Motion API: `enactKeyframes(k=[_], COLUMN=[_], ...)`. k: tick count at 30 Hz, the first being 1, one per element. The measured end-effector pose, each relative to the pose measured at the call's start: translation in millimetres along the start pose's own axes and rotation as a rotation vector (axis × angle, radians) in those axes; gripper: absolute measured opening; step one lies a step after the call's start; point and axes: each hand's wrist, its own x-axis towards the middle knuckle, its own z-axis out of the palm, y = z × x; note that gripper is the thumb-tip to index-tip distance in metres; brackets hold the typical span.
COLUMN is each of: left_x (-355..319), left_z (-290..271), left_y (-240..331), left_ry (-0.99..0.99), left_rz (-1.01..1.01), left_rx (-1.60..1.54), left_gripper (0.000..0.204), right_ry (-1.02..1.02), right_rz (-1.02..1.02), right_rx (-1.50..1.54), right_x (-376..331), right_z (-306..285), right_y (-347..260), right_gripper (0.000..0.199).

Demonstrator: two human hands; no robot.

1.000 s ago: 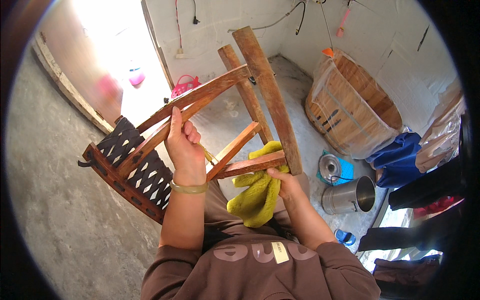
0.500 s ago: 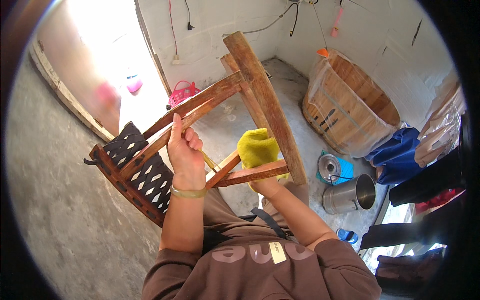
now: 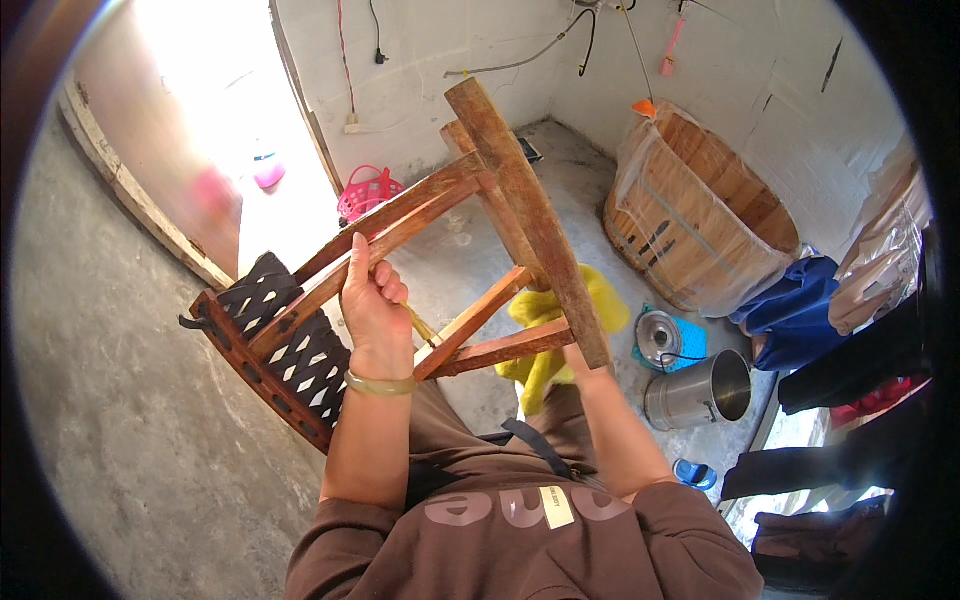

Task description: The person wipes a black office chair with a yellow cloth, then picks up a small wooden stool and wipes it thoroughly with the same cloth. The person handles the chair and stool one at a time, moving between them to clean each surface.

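Note:
A wooden stool (image 3: 515,205) with a woven black strap seat (image 3: 305,345) is tilted on its side in front of me. My left hand (image 3: 372,298) is closed round one of its rails, the thumb lying along the wood. A thin yellowish rod (image 3: 424,328) runs from beside that hand toward the lower crossbar; whether I hold it too is unclear. My right hand (image 3: 577,362) is partly hidden behind the end of the thick wooden bar. It is closed on a yellow cloth (image 3: 600,300), which is wrapped behind that bar and hangs below the lower rail.
A wooden tub (image 3: 650,225) lined with clear plastic stands at the back right. Nearer are a metal pot (image 3: 700,390), a blue-based appliance (image 3: 682,337) and a blue slipper (image 3: 694,473). Clothes (image 3: 800,310) hang at the right. A pink basket (image 3: 368,190) sits by the doorway.
My right hand and the yellow cloth have moved right, from the inner side of the thick bar to behind and beyond it. The stool has dipped slightly; my left hand keeps its grip.

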Motion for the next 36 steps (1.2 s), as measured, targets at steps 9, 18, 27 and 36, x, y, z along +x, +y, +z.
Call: enactKeyframes(k=[9,18,27,36], left_x=[10,10,-1,-12], left_z=[-6,-10,-7,1], left_y=[-1,-4,-15,-28], left_ry=[0.005,-0.022,-0.043,-0.211], left_rz=[0.090,0.038,0.041,0.029], left_rx=[0.042,0.075,0.133,-0.056], left_gripper=[0.027,0.055,0.053,0.056], right_ry=[-0.299,-0.704,-0.408,-0.346], right_rz=[0.733,-0.292,-0.590,-0.719], right_rx=[-0.554,-0.239,-0.492,-0.368], right_x=[-40,-60,5,15], right_z=[-34,8,65,110], right_y=[1,-74,-124,-117], right_gripper=[0.018,0.042,0.037,0.036])
